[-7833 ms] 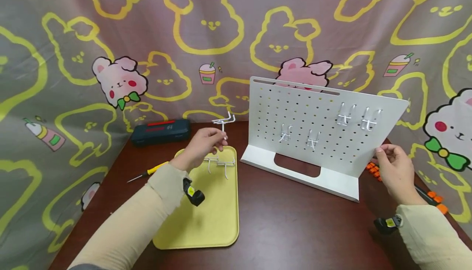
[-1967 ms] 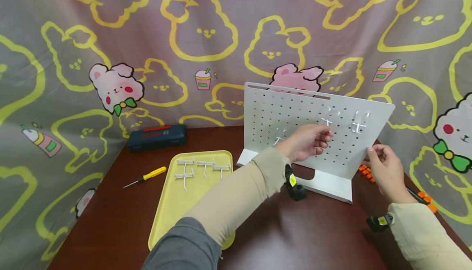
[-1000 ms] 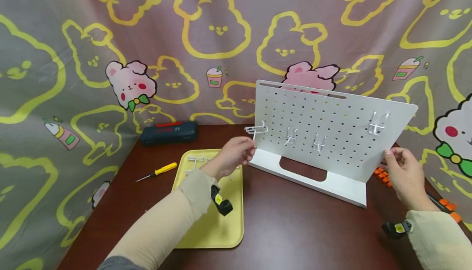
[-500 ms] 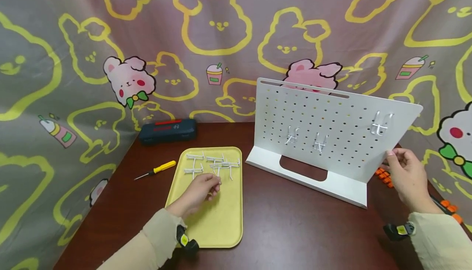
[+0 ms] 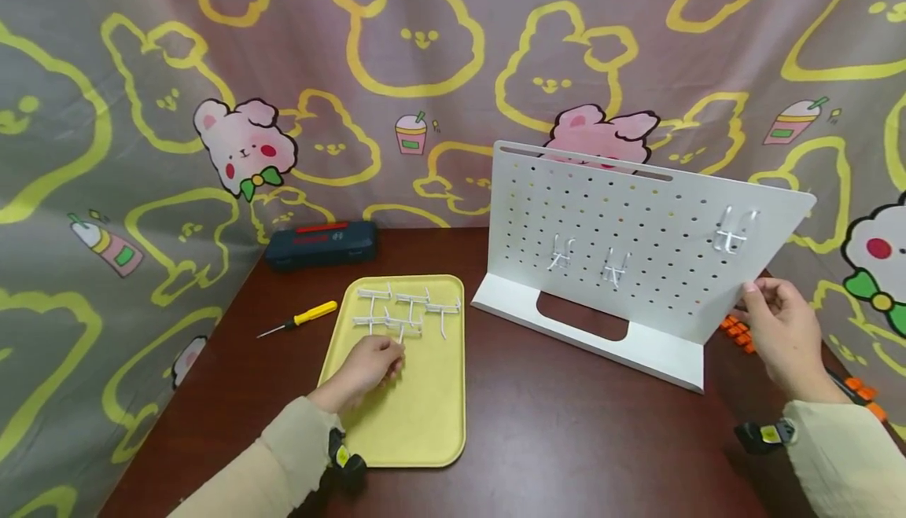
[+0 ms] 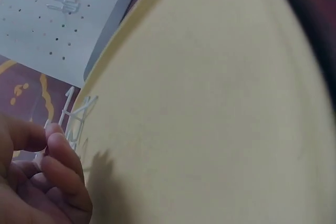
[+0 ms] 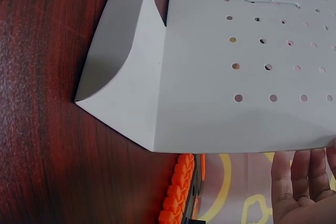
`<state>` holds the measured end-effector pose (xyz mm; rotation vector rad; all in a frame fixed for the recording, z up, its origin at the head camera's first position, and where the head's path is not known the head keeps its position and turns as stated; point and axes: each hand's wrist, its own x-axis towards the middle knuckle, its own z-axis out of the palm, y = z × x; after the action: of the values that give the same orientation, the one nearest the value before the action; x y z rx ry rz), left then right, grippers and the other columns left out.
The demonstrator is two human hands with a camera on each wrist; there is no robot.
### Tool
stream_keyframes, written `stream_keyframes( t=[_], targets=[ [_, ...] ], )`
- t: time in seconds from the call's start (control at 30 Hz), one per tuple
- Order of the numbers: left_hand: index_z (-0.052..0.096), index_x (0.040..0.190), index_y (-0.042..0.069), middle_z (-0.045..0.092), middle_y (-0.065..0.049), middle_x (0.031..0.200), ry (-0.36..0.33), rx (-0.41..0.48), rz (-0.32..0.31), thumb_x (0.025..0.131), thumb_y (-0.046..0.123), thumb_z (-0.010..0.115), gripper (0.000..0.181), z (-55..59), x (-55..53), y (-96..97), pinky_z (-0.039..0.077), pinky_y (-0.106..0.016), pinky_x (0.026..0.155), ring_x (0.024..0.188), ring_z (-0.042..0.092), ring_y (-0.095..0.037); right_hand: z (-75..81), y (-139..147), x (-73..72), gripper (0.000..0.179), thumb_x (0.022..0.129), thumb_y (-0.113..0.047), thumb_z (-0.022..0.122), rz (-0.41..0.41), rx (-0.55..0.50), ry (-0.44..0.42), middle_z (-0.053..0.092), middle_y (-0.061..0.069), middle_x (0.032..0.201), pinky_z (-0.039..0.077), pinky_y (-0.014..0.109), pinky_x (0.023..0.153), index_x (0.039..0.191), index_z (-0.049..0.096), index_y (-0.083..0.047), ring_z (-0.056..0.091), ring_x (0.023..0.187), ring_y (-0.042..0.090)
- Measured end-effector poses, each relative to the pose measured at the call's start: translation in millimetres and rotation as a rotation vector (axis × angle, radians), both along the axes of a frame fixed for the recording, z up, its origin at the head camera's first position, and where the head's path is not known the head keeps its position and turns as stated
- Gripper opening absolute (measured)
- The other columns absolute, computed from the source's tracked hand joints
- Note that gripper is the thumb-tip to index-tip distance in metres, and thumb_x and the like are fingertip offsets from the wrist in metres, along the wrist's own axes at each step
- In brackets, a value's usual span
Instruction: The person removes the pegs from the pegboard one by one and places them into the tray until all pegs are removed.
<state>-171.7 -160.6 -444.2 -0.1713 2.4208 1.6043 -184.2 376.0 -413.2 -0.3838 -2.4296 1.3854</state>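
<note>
My left hand (image 5: 362,370) is low over the yellow tray (image 5: 425,431), thumb and fingertips pinching the prong of a white wire pegboard hook (image 5: 404,323). That hook lies close among several similar hooks (image 5: 442,309) in the tray's far part. In the left wrist view, white wire (image 6: 71,111) sticks up past the fingertips. My right hand (image 5: 782,333) grips the right edge of the white pegboard (image 5: 658,290), its fingers (image 7: 300,174) behind the panel. Three hooks hang on the board: two low in the middle (image 5: 614,269) and one at upper right (image 5: 729,233).
A yellow-handled screwdriver (image 5: 314,312) lies left of the tray, and a dark blue case (image 5: 322,244) stands behind it. Orange pieces in a dark holder (image 7: 181,187) are behind the pegboard's right side. A patterned curtain (image 5: 439,46) closes off the back.
Earlier, four hooks hung on the board. My left hand took off an upper-right one, carried it left and lowered it among the hooks in the tray. The right hand stayed on the board's edge.
</note>
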Motion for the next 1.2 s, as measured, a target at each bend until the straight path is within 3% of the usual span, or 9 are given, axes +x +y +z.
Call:
stream_keyframes(
  t=[0.13,0.37,0.63,0.97,1.2],
  targets=[
    [0.061,0.076,0.001,0.057,-0.004,0.065,-0.007,-0.009,0.022,0.105,0.007,0.052,0.031,-2.9,-1.2,-1.1,0.034,-0.021,0.048,0.055,0.046,-0.011,0.0,-1.3,-0.6,0.028,0.111,-0.031,0.044,0.004,0.012,0.008,0.054,0.011,0.117,0.051,0.009,0.063,0.112,0.049,-0.003,0.052,0.079,-0.008],
    [0.063,0.078,-0.001,0.057,-0.004,0.065,-0.014,-0.012,0.009,0.106,0.009,0.051,0.032,-5.3,-4.8,-3.6,0.035,-0.022,0.048,0.053,0.049,-0.011,-1.9,0.3,0.8,0.025,0.110,-0.030,0.046,0.007,0.015,0.024,0.055,0.007,0.115,0.051,0.009,0.064,0.108,0.051,-0.006,0.054,0.077,-0.011],
    [0.065,0.076,0.002,0.059,-0.004,0.067,-0.015,-0.111,-0.011,0.107,0.012,0.052,0.035,-3.5,-8.2,-7.9,0.035,-0.024,0.049,0.055,0.049,-0.012,-0.4,0.7,0.3,0.029,0.110,-0.033,0.046,0.009,0.009,-0.003,0.054,0.011,0.118,0.050,0.009,0.063,0.112,0.050,-0.004,0.053,0.079,-0.011],
    [0.068,0.078,0.002,0.064,-0.005,0.071,-0.031,-0.148,-0.036,0.103,0.011,0.054,0.031,3.9,-7.5,-12.4,0.042,-0.027,0.051,0.058,0.053,-0.015,2.1,-0.7,-1.5,0.027,0.110,-0.033,0.045,-0.006,-0.007,-0.007,0.053,0.005,0.115,0.050,0.008,0.064,0.111,0.050,-0.007,0.052,0.081,-0.008],
    [0.067,0.074,0.001,0.059,-0.006,0.063,0.048,-0.241,-0.061,0.102,0.011,0.057,0.031,11.1,-13.5,-14.5,0.038,-0.026,0.050,0.053,0.046,-0.014,2.2,0.7,-0.9,0.029,0.111,-0.035,0.043,0.003,0.013,-0.027,0.052,0.010,0.120,0.050,0.009,0.064,0.114,0.050,-0.006,0.052,0.088,0.001]
  ],
)
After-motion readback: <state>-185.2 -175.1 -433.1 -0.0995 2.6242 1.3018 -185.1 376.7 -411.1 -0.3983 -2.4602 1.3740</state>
